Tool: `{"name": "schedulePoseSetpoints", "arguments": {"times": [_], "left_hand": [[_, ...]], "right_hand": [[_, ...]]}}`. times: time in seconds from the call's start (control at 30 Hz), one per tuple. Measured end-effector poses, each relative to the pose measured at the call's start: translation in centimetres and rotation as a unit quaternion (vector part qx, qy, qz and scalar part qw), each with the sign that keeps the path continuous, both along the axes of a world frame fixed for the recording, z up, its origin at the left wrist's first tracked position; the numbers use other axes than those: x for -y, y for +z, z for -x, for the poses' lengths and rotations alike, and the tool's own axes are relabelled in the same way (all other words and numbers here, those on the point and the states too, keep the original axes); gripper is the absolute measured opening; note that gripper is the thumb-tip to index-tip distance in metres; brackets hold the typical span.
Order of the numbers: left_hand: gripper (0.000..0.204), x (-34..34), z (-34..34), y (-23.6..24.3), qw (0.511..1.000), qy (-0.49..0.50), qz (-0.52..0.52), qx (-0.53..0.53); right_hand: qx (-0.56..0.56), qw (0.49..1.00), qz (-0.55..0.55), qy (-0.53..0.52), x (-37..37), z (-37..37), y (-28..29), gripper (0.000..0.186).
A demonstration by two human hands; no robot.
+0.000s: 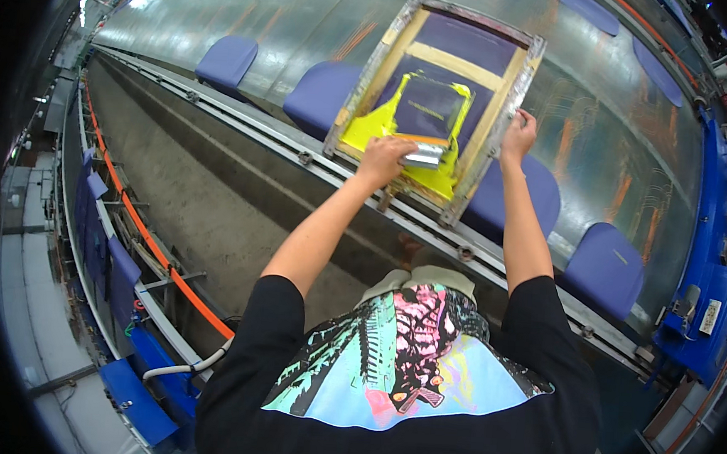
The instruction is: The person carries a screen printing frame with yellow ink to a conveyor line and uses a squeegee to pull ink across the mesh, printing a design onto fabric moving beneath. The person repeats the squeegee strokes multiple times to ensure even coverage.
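Observation:
A wooden screen printing frame [517, 91] lies tilted on the long table in front of me, its mesh smeared with yellow ink [372, 126] around a purple window. My left hand [384, 160] is closed on a squeegee [424, 155] with a metal holder and an orange edge. The squeegee rests on the mesh near the frame's near end, among the yellow ink. At the frame's right rail, my right hand [519, 137] has its fingers closed on the wood. Purple fabric pieces lie partly under the frame.
More purple pieces [227, 59] lie along the table [292, 31], one with a small yellow mark [607, 267] at the right. A metal rail [253, 124] with knobs edges the table. Blue boxes [699, 318] stand at the right end. Behind the aisle runs another table with an orange strip [143, 226].

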State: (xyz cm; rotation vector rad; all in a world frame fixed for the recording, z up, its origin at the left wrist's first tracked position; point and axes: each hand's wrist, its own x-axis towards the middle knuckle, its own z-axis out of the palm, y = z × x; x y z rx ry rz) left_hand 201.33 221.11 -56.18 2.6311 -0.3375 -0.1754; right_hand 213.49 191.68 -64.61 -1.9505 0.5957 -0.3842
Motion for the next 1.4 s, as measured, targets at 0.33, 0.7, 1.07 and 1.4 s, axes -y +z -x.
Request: {"name": "schedulePoseSetpoints", "arguments": {"times": [0.33, 0.7, 1.07, 1.4], "left_hand": [[0.038, -17.0, -5.0, 9.6, 0.998, 0.054, -0.002, 0.017], [0.033, -17.9, -23.8, 0.9, 0.955, -0.093, 0.021, -0.281], [0.031, -18.3, -35.5, 2.6, 0.972, -0.081, -0.044, -0.215], [0.026, -15.9, -23.7, 4.7, 0.985, -0.085, -0.049, 0.14]], "right_hand": [[0.005, 1.0, -0.01, -0.007, -18.4, -5.0, 12.9, 0.016], [-0.059, 0.997, 0.049, 0.011, -16.6, -16.6, 1.6, 0.016], [-0.12, 0.992, 0.017, 0.027, -17.9, -19.0, 2.2, 0.02], [-0.129, 0.991, -0.019, 0.024, -16.0, -20.0, 5.5, 0.019]]}}
